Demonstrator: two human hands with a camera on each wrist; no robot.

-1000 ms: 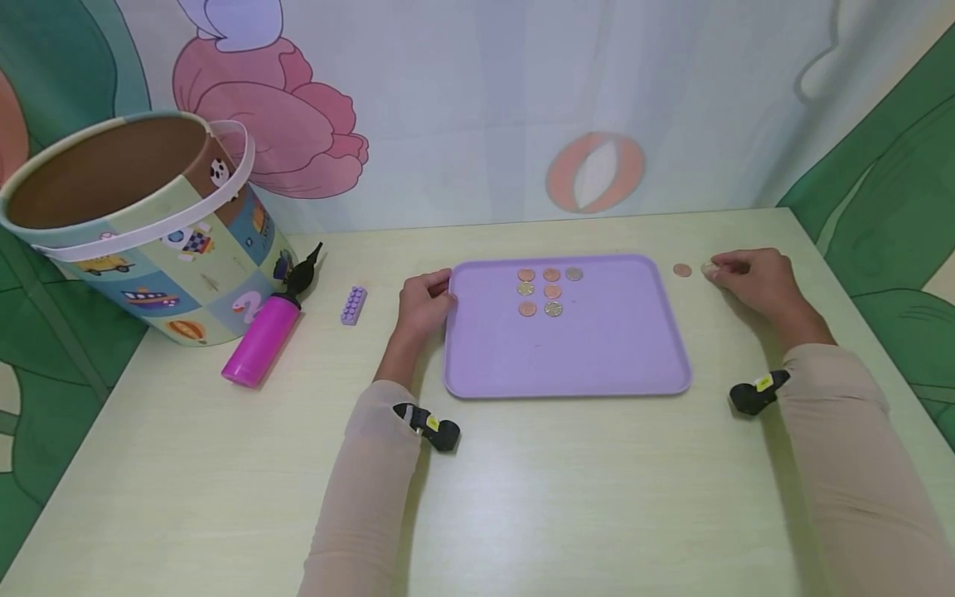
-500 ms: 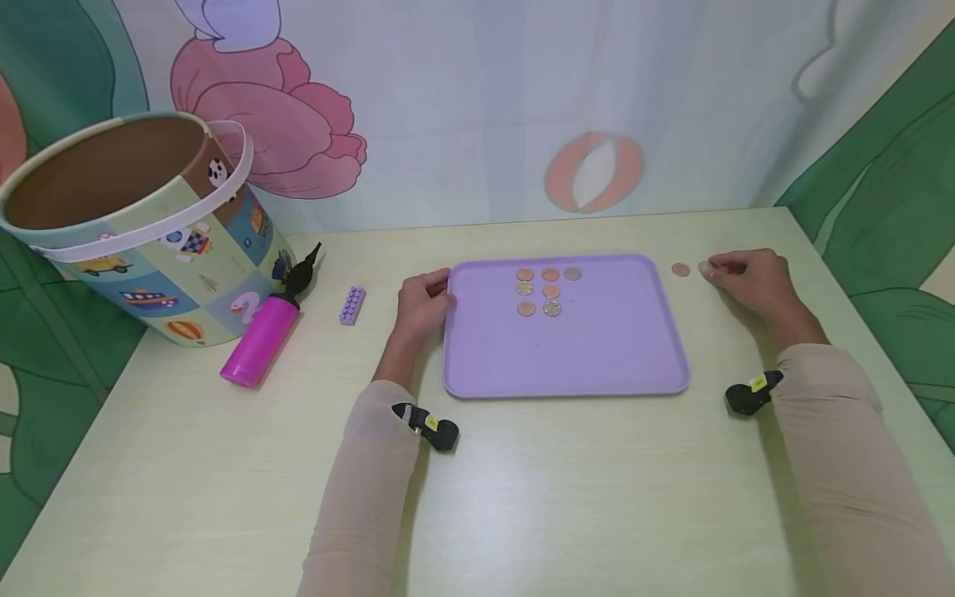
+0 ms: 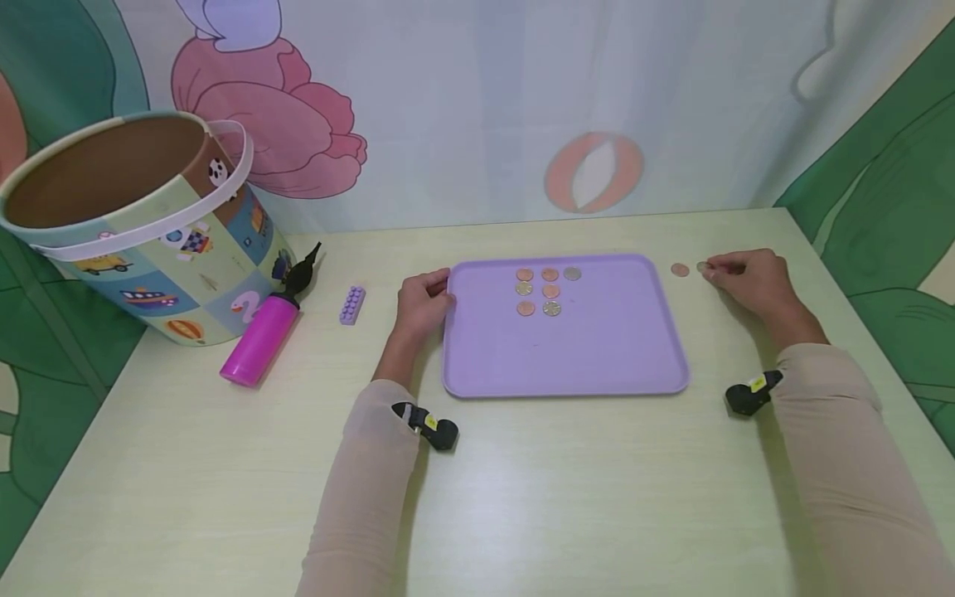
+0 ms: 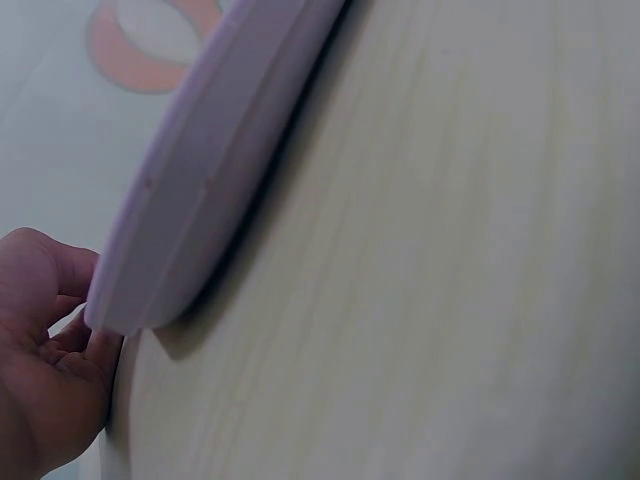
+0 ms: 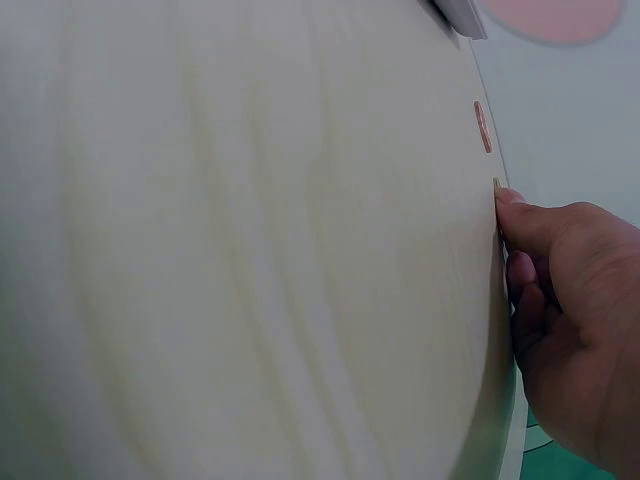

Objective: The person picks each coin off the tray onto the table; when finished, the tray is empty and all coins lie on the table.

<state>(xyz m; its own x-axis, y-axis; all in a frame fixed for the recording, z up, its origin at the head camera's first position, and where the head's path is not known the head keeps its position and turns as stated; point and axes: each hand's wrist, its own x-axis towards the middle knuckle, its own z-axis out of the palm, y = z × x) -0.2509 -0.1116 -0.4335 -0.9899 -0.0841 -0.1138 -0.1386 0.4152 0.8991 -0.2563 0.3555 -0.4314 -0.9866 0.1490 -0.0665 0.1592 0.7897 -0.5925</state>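
Note:
A shallow lilac tray (image 3: 567, 348) lies on the table in the head view. Several copper-, gold- and silver-coloured coins (image 3: 550, 291) lie in rows near its far rim. My left hand (image 3: 422, 308) holds the tray's left rim near the far corner; the left wrist view shows curled fingers (image 4: 75, 345) at the tray's edge. To the right of the tray, my right hand (image 3: 757, 282) has a pale coin (image 3: 703, 266) at its thumb and fingertips, low at the tabletop. A copper-coloured coin (image 3: 680, 270) lies flat between that coin and the tray.
At the left stands a large patterned bucket (image 3: 172, 274) with a white handle. A magenta bottle-shaped pump (image 3: 261, 340) with a black nozzle lies against it. A small purple toy brick (image 3: 352, 305) sits between the pump and my left hand. A printed curtain (image 3: 462, 108) hangs behind the table.
My right hand has shifted slightly left with the pale coin, which now looks flatter to the table and nearer the copper coin. My left hand and the tray stay put.

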